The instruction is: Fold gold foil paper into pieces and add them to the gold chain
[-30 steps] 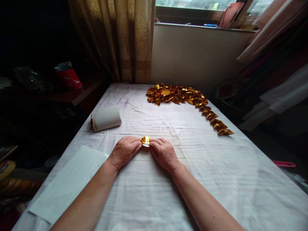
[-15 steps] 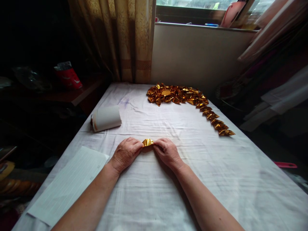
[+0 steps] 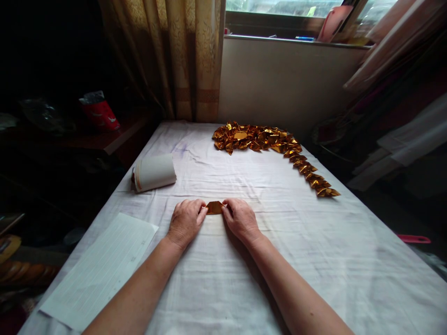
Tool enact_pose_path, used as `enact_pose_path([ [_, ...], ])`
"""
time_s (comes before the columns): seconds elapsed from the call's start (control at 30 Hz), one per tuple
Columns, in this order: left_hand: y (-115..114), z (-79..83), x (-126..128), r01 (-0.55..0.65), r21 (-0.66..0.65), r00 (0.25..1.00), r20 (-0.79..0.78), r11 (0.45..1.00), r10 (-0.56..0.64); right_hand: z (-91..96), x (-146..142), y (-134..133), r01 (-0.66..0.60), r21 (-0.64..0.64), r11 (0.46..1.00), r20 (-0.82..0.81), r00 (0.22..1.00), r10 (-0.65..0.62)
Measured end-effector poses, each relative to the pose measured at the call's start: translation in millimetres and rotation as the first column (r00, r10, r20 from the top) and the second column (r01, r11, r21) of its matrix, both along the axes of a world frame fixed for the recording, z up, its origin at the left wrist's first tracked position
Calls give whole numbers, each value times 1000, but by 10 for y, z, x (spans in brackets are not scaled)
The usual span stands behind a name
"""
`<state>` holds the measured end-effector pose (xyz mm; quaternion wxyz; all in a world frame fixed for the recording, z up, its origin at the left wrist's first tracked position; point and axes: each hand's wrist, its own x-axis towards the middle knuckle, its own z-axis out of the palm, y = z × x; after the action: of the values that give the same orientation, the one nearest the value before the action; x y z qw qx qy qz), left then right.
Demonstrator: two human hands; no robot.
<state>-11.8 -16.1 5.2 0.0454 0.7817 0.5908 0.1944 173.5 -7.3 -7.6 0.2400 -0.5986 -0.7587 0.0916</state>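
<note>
A small piece of folded gold foil paper (image 3: 214,208) is held low over the white cloth at the middle of the table. My left hand (image 3: 186,221) pinches its left end between thumb and fingers. Its right end is pinched by my right hand (image 3: 240,217). Between the fingertips the visible face looks flat and dark gold, with slanted upper corners. Farther back lies a heap of folded gold foil pieces (image 3: 258,138), and a row of similar pieces (image 3: 309,173) trails from it toward the right edge.
A white roll (image 3: 156,173) lies on its side at the left of the cloth-covered table (image 3: 314,260). Nearer me is a lined paper sheet (image 3: 101,272), partly under my left forearm. A red packet (image 3: 101,113) stands on a dark side table. A curtain (image 3: 195,60) hangs behind.
The gold foil piece has turned, from a bright creased face to a flatter, darker one. My left hand and forearm have shifted slightly right, and both thumbs have changed position.
</note>
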Motion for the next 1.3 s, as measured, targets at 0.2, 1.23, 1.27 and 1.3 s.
enact_pose_path([
  [0.2,2,40,60,-63,-64,998,-21,996,62,-8,-20,-15,42,-9,999,40,998,-41],
  [1.23,-36,-62,-131,-16,-15,999,-30,1000,15,87,95,-229,-122,-289,949,313,925,214],
  [1.27,-39,-60,-162,-26,-18,999,-33,1000,25,92,91,-229,-120,-295,948,313,925,215],
  [1.3,-44,-56,-184,-36,-22,999,-37,999,36,100,85,-230,-118,-299,947,313,925,215],
])
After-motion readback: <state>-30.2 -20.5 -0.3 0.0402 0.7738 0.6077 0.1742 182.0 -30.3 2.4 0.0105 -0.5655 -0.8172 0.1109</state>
